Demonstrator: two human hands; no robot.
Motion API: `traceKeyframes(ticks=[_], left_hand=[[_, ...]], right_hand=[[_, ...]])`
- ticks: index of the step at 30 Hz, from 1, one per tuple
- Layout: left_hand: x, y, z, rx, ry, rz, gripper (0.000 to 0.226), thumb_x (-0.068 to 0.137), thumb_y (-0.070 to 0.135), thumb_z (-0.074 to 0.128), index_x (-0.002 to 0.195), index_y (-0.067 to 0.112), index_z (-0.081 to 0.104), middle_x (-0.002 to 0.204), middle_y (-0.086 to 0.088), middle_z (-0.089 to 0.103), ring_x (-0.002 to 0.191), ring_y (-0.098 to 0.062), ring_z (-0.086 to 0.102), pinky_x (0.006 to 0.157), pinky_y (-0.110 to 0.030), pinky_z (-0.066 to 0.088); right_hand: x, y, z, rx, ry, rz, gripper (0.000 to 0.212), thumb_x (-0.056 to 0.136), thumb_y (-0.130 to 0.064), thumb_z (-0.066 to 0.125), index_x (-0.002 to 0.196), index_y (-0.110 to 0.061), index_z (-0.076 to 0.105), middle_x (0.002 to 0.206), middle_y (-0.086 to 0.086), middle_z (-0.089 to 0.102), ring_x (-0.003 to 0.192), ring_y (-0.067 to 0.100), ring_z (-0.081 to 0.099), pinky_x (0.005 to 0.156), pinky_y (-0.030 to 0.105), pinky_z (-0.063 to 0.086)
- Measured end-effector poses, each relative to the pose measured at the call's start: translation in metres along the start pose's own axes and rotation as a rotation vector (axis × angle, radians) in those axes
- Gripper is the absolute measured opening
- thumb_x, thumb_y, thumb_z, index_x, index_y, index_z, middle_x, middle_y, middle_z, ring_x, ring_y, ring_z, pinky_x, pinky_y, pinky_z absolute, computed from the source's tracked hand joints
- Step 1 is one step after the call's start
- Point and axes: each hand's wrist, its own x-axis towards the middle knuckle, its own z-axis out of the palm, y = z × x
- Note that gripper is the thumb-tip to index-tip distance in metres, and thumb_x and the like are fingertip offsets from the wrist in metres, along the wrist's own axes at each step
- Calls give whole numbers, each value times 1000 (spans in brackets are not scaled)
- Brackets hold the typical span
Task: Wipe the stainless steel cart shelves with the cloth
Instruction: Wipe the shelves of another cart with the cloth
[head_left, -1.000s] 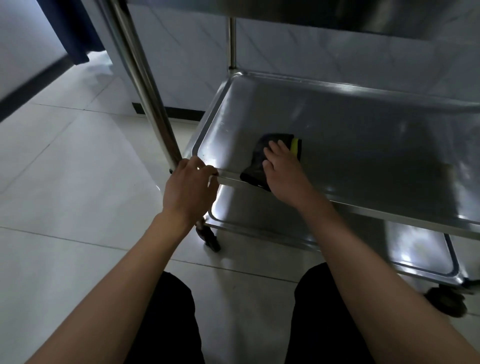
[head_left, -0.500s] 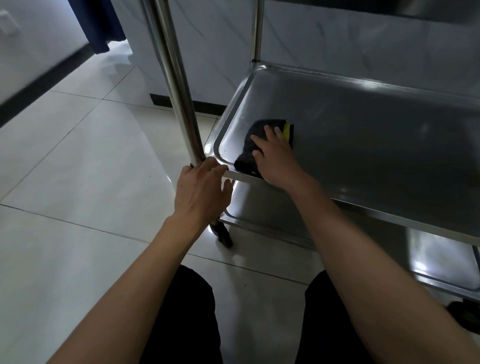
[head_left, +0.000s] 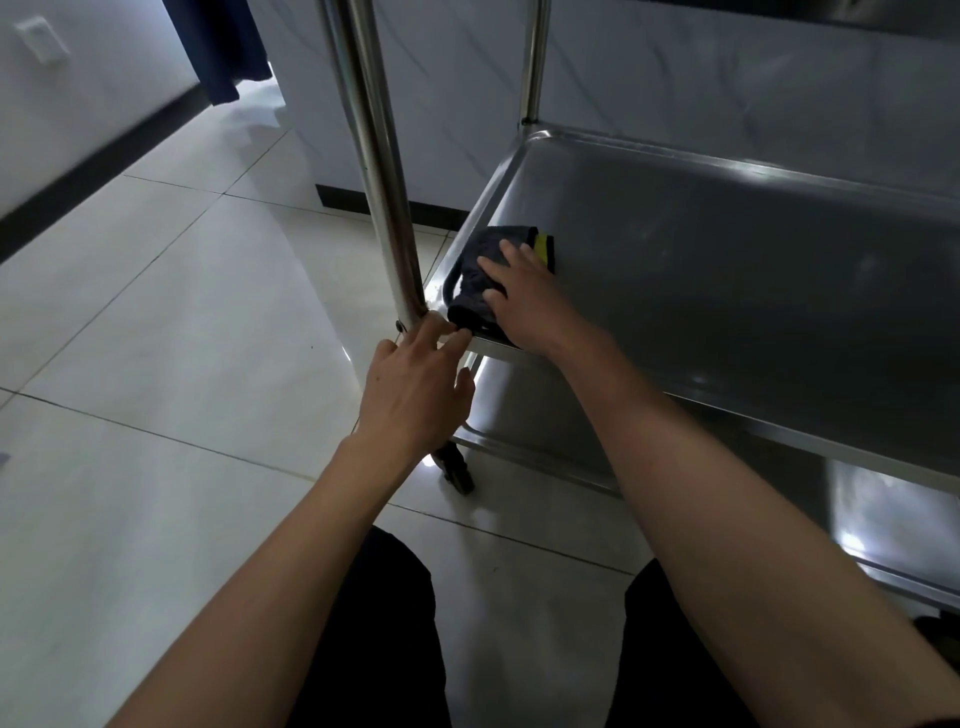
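— Where is the cloth (head_left: 480, 275) found?

— At the near left corner of the middle shelf (head_left: 727, 270), just beside the cart's front post (head_left: 374, 156). It is pressed flat under the right hand (head_left: 524, 301) — fingers straight and spread over the dark fabric, a yellow strip left showing at the far edge.

— And the left hand (head_left: 415, 395)?

— Nothing is held; the fingers are loosely extended, their tips touching the shelf rim at the post's base. A caster (head_left: 460, 475) is seen below, on the tiled floor (head_left: 171, 338).
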Motion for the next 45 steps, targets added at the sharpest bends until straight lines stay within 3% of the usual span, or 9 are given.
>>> traceKeyframes(ticks=[6, 13, 19, 27, 37, 41, 45], left_hand=[[10, 17, -3, 24, 21, -47, 32, 93, 31, 52, 114, 15, 70, 117, -3, 63, 111, -27, 59, 88, -43, 44], [28, 80, 6, -80, 4, 125, 27, 93, 29, 49, 104, 19, 72, 110, 0, 67, 108, -26, 59, 85, -43, 44], [45, 138, 13, -141, -68, 196, 41, 92, 37, 32, 98, 21, 70, 110, 0, 66, 108, -26, 58, 88, -43, 44], [58, 190, 28, -118, -170, 255, 29, 95, 33, 44, 92, 20, 70, 104, -2, 63, 105, -28, 57, 85, -42, 44], [64, 158, 21, -272, -201, 292, 34, 91, 35, 44, 109, 22, 70, 113, -1, 67, 108, -29, 58, 89, -41, 49], [64, 109, 12, -162, -133, 195, 26, 91, 30, 48, 98, 22, 72, 106, -1, 65, 106, -29, 53, 83, -43, 45], [55, 64, 6, -186, -86, 107, 26, 91, 36, 52, 95, 25, 75, 104, 0, 67, 100, -30, 58, 81, -46, 52]], right_hand=[[-34, 36, -17, -7, 39, 48, 50, 105, -24, 40, 154, -22, 31, 166, 4, 8, 153, 26, 3, 123, 40, 11], [-83, 90, -39, 24, 82, 148, 49, 106, -24, 40, 155, -23, 31, 166, 3, 7, 153, 24, 1, 123, 39, 11], [-134, 142, -65, 6, 140, 255, 49, 106, -20, 41, 154, -23, 32, 166, 2, 9, 153, 22, 1, 123, 42, 13], [-186, 196, -90, 60, 250, 371, 48, 103, -13, 45, 150, -21, 40, 165, 3, 16, 153, 22, 5, 123, 36, 12], [-179, 197, -89, 52, 269, 391, 47, 103, -13, 44, 149, -20, 42, 164, 3, 19, 153, 21, 7, 123, 39, 13], [-155, 175, -81, 59, 236, 357, 47, 104, -15, 43, 151, -21, 39, 165, 2, 15, 153, 21, 4, 123, 37, 8], [-122, 144, -64, -3, 208, 299, 48, 104, -15, 42, 151, -20, 38, 165, 4, 16, 153, 24, 5, 121, 36, 9]])
